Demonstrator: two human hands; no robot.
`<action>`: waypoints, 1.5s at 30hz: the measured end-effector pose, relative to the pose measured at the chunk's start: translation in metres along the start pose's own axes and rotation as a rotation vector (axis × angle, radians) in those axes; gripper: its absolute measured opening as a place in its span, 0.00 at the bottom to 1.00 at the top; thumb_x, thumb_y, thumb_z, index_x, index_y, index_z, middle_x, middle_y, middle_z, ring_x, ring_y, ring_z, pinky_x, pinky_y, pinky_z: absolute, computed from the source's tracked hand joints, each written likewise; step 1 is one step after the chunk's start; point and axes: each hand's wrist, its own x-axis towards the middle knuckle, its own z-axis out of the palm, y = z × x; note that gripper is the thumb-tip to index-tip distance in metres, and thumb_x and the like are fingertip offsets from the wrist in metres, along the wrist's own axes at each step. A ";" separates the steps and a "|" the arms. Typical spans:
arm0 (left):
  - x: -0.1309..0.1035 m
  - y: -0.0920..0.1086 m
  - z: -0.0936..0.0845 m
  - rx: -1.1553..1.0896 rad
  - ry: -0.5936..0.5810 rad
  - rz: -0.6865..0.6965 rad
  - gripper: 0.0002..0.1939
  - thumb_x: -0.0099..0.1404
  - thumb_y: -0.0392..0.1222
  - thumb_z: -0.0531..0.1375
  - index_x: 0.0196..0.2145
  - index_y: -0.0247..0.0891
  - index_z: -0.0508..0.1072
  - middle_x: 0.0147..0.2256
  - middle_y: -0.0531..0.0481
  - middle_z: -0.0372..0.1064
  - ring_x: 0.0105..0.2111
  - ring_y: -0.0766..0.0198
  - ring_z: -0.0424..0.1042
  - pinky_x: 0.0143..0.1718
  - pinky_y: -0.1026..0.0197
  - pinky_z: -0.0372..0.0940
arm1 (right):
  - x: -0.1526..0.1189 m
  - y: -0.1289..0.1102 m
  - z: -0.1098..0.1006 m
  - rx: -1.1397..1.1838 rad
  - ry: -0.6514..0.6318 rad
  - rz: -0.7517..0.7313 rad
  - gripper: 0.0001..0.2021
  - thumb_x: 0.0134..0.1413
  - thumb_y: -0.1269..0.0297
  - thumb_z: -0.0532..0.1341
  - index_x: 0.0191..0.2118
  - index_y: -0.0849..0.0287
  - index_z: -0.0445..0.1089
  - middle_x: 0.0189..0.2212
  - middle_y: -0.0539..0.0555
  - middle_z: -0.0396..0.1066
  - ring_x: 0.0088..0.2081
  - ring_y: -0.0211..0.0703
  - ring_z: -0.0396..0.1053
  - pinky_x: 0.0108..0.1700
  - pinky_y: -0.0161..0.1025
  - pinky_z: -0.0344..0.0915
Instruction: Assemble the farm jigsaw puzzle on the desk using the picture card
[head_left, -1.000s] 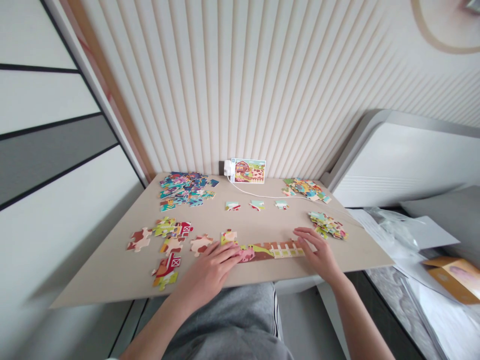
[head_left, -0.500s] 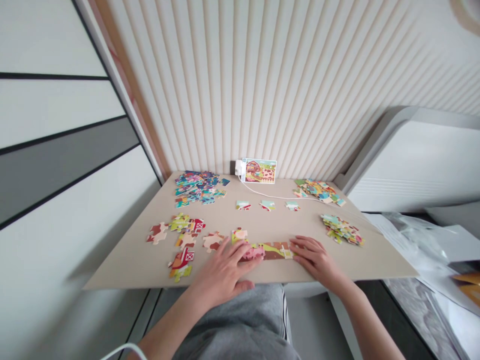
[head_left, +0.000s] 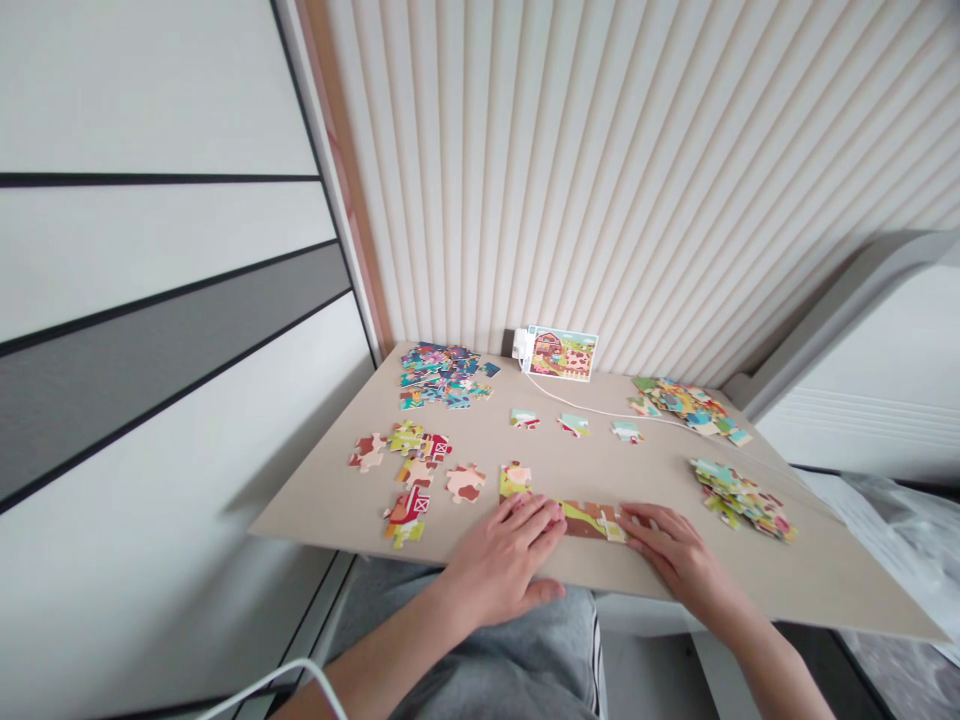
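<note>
A joined strip of jigsaw pieces [head_left: 585,518], brown and green, lies near the front edge of the table. My left hand [head_left: 506,560] rests flat on its left part, fingers stretched out, hiding most of a pink section. At the strip's right end, my right hand [head_left: 671,548] touches the last piece with extended fingers; no piece is seen held. A green and cream piece [head_left: 514,477] rises from the strip's left end. Left of it lie a cow-patterned piece [head_left: 466,483], a red barn piece [head_left: 409,510] and several other loose pieces [head_left: 418,470].
A picture card [head_left: 564,354] leans at the wall beside a white plug [head_left: 519,344]; its cable crosses the table [head_left: 322,500]. Piles of pieces lie back left [head_left: 442,375], back right [head_left: 686,405] and right [head_left: 742,498]. Three sky-coloured pieces [head_left: 574,425] form a spaced row.
The view has swung left, so the table appears further right and tilted. My left hand now covers more of the pink section. My right hand stays at the strip's right end.
</note>
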 end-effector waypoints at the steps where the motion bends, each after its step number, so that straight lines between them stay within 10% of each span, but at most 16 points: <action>1: 0.000 0.000 0.000 0.002 0.004 0.001 0.37 0.74 0.64 0.47 0.71 0.39 0.53 0.69 0.43 0.55 0.70 0.53 0.52 0.70 0.49 0.43 | 0.001 -0.001 -0.001 -0.001 0.004 -0.005 0.19 0.69 0.61 0.57 0.62 0.41 0.70 0.56 0.57 0.73 0.54 0.53 0.73 0.52 0.51 0.74; 24: -0.003 -0.003 0.008 0.017 0.041 0.012 0.34 0.75 0.61 0.49 0.70 0.41 0.56 0.69 0.43 0.55 0.68 0.51 0.55 0.68 0.47 0.48 | -0.016 0.009 -0.022 0.095 0.047 0.138 0.15 0.68 0.58 0.59 0.56 0.49 0.75 0.56 0.58 0.72 0.57 0.53 0.71 0.58 0.52 0.70; 32: -0.003 -0.003 0.006 0.058 0.019 0.007 0.34 0.76 0.61 0.48 0.71 0.41 0.55 0.69 0.44 0.56 0.68 0.52 0.55 0.69 0.47 0.47 | -0.030 0.086 -0.029 -0.289 0.465 0.636 0.19 0.66 0.50 0.55 0.50 0.54 0.77 0.52 0.61 0.73 0.54 0.58 0.69 0.59 0.58 0.62; 45: -0.005 -0.007 0.016 0.127 0.047 0.035 0.34 0.75 0.59 0.50 0.72 0.42 0.51 0.71 0.46 0.52 0.68 0.53 0.54 0.69 0.48 0.49 | -0.038 0.119 -0.023 -0.392 0.307 0.705 0.24 0.64 0.45 0.56 0.58 0.50 0.72 0.55 0.58 0.73 0.57 0.58 0.67 0.62 0.58 0.54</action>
